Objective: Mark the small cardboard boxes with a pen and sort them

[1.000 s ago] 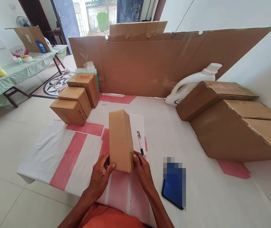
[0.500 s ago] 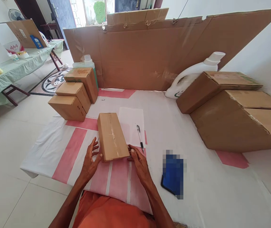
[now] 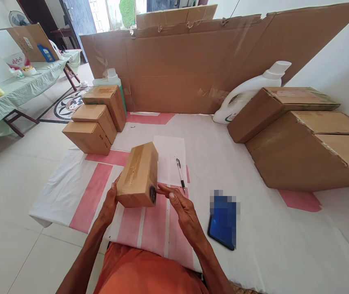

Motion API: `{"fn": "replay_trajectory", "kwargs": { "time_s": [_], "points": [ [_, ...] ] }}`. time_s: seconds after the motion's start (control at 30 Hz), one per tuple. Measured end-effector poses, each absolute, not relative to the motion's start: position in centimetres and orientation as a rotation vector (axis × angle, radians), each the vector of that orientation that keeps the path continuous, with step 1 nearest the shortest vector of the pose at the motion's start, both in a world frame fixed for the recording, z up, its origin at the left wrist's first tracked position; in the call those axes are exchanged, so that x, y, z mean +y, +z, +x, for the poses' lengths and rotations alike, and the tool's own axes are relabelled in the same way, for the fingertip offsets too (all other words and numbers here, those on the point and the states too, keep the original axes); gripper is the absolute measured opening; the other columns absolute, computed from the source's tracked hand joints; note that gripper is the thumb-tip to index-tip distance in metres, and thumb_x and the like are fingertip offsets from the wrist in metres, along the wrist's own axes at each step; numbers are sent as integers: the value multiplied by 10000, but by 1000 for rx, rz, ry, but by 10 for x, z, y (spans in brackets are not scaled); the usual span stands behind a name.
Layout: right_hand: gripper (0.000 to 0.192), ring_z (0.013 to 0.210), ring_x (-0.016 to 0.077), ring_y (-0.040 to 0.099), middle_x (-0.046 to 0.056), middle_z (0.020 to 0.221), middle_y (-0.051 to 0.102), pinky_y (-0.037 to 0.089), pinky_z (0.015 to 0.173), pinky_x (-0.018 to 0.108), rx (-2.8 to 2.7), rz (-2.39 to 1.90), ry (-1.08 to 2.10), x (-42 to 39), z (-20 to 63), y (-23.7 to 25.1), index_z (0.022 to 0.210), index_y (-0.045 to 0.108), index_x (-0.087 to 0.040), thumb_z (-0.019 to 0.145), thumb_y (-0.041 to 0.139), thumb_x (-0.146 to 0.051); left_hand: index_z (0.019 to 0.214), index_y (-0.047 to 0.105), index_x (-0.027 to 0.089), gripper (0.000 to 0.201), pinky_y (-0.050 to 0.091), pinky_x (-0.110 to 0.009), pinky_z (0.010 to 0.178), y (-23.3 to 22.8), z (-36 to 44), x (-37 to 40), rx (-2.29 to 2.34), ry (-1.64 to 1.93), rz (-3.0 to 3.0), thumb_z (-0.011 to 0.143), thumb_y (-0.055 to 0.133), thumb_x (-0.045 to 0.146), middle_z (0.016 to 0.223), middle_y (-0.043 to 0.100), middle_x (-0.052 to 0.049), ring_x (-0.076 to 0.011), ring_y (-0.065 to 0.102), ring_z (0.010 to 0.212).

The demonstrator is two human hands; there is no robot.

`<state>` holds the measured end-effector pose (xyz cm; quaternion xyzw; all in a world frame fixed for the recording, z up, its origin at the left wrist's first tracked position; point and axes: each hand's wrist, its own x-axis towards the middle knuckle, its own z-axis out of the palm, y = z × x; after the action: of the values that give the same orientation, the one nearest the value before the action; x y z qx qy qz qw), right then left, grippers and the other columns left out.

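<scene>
The left hand holds the box by its left side, with the thumb on the near edge; most of its other fingers are hidden. The right hand is not gripping: its fingers stretch out straight and its thumb is lifted. The fingertips are at the box's right side, but I can't tell if they touch. So the box is between the hands, tilted.

To hold it well, I think the left hand needs a firm grip without squeezing, since card can dent. The right palm could rest flat against the other side for balance.

The box is brown card, long, with flat sides and straight edges. Shiny tape runs along its top. A dark round spot is right by the right fingertips. Beyond the hands lies flat white paper, with a thin pen on it. The cloth under everything is white and pink, a bit wrinkled.
</scene>
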<state>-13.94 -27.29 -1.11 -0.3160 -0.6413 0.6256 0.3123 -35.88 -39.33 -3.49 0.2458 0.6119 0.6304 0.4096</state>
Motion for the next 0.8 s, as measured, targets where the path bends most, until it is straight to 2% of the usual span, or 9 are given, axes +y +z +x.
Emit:
{"fn": "replay_trajectory", "kwargs": {
  "time_s": [0.13,0.23,0.33,0.43,0.53,0.6,0.63,0.7,0.8],
  "points": [
    [355,1197,272,643,46,1137,774,480,1111,494,-1877,-678,1420,-275,-142,14,1362,710,-359,1059,542,-435,1444,644,134,1011,352,-529,1283,-31,-361,-396,1352,1647,451,878,365,925,1443,681,-184,-371,469,1517],
    [424,1083,256,660,39,1086,751,522,1054,472,-1953,-630,1343,-275,-148,12,1461,621,-357,1043,561,-323,1433,657,156,921,355,-507,1285,-29,-359,-392,1355,1705,446,908,426,876,1435,693,-161,-359,489,1505],
    [557,1063,249,664,40,1094,733,545,1033,478,-2043,-547,1275,-276,-156,-1,1556,500,-357,1021,533,-206,1378,694,152,856,387,-498,1264,-29,-364,-385,1352,1766,371,911,495,841,1390,725,-146,-364,526,1473],
    [727,1233,310,604,123,1330,648,508,1084,548,-2262,-529,899,-272,-171,-16,1627,393,-312,951,586,-124,1303,734,153,833,443,-495,1215,-32,-376,-381,1305,1810,272,878,548,845,1317,765,-135,-376,576,1423],
    [881,1497,405,382,188,1596,439,398,1166,630,-2436,-609,430,-251,-191,-27,1663,303,-255,868,619,-42,1266,750,146,831,482,-475,1167,-37,-388,-381,1295,1809,243,855,579,848,1273,783,-137,-378,617,1374],
    [893,1567,400,279,184,1654,391,348,1204,618,-2494,-606,279,-231,-206,-29,1654,294,-218,840,599,-14,1261,750,145,821,501,-458,1134,-40,-394,-380,1298,1797,268,857,587,840,1249,791,-136,-370,643,1336],
    [865,1562,393,295,188,1641,421,343,1210,599,-2512,-593,249,-222,-211,-27,1634,322,-188,833,600,-20,1259,750,145,811,513,-448,1112,-40,-397,-379,1303,1793,287,863,586,834,1230,796,-134,-364,658,1311],
    [740,1454,403,445,211,1524,555,390,1162,566,-2544,-580,231,-211,-219,-16,1546,439,-124,836,647,-98,1263,744,151,805,543,-428,1047,-36,-403,-377,1344,1801,347,883,552,834,1185,806,-130,-347,694,1243],
    [618,1090,392,650,215,1190,719,498,925,517,-2592,-676,182,-223,-217,9,1401,561,-81,876,715,-367,1268,729,166,828,579,-380,889,-20,-414,-371,1483,1858,484,899,468,860,1136,804,-128,-311,731,1113]
  ]
}}
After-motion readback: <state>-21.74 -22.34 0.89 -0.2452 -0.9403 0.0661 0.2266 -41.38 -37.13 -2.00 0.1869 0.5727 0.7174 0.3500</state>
